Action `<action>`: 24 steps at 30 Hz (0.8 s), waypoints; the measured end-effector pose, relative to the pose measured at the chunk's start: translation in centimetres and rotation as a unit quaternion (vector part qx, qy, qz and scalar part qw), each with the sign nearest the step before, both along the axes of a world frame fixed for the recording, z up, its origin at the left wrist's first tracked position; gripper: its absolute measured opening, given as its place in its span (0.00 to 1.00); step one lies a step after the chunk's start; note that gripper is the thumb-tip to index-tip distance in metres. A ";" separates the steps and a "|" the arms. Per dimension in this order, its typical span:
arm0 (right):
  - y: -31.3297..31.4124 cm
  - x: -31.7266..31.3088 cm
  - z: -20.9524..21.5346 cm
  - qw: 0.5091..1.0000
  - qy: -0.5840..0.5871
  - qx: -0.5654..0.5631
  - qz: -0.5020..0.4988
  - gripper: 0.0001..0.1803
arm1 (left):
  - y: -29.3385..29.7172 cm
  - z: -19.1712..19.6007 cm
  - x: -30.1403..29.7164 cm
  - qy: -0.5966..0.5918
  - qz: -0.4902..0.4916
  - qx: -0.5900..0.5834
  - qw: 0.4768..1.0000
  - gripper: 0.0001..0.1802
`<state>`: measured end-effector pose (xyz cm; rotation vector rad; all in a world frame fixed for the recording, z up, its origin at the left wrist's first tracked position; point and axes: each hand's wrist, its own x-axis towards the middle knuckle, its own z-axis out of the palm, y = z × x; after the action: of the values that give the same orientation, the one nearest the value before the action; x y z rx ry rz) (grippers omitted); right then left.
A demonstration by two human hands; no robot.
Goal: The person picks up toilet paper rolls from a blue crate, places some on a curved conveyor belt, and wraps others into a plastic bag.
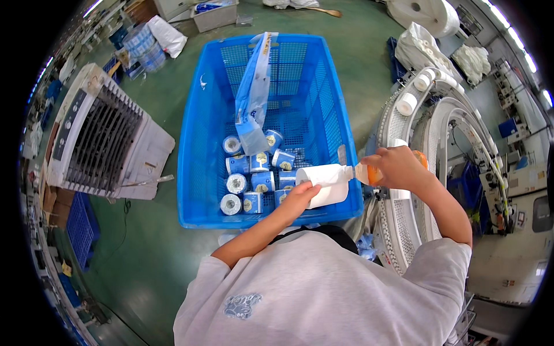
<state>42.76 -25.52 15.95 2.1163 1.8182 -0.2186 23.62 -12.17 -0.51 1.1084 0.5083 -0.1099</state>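
- Fingers of the left hand (304,196) bend against the near left side of a bare white roll (324,181), thumb uppermost; those underneath are hidden, so I cannot tell whether they are spread or pressed together.
- Right-hand fingers curl closely around the orange handle of a scraper (374,174); this right hand (399,166) is at the crate's near right corner.
- Between the hands, the scraper's flat blade points left at the roll, beside a small loose flap of paper at its right edge; whether blade and paper touch, I cannot tell.
- Held tilted, the roll is above the near right part of a blue crate (203,138) with mesh walls.
- Inside the crate, toward its near end, a cluster of blue-and-white wrapped rolls (261,182) lies close together, some with their round ends facing up, others showing their printed sides.
- Over the crate's far rim hangs a long strip of blue and clear film (254,95), its lower end down by the wrapped rolls.
- Just right of the crate, a curved conveyor (388,135) carries white rolls (406,104).
- Left of the crate, a grey cooler (109,127) with a dark grille stands on the green floor (144,248), a blue pallet (83,228) near it.
- Beyond the crate's far end sits a grey bin (214,19); a big white reel (424,17) is at far right.
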 end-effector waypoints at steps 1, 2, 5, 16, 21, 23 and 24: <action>-0.6 0.3 -0.1 1.000 0.001 0.003 -0.013 0.28 | -0.1 0.2 0.1 -0.006 0.008 -0.004 1.000 0.20; -1.3 0.5 -0.3 1.000 0.002 0.006 -0.028 0.28 | -0.3 0.5 0.1 -0.012 0.014 -0.008 1.000 0.21; -3.7 1.1 -0.6 0.997 0.029 0.030 -0.066 0.29 | -0.9 1.1 0.6 -0.002 0.019 -0.004 1.000 0.21; -16.3 6.4 -7.3 0.863 0.219 0.303 -0.340 0.37 | -4.7 1.0 4.8 -0.053 0.036 -0.087 0.994 0.22; -27.6 15.4 -14.9 0.752 0.070 0.456 -0.472 0.33 | -6.9 2.6 7.3 -0.088 0.017 -0.122 0.988 0.33; -31.7 18.7 -16.1 0.718 -0.060 0.485 -0.495 0.32 | -6.7 2.4 7.5 -0.113 -0.039 -0.080 0.990 0.33; -33.6 20.2 -16.7 0.689 -0.080 0.498 -0.520 0.32 | -6.6 2.3 7.6 -0.126 -0.063 -0.058 0.988 0.34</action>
<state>63.01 -59.09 -0.74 3.5089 0.2952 0.8867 31.24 -18.79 1.79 1.0217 0.2033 -0.1064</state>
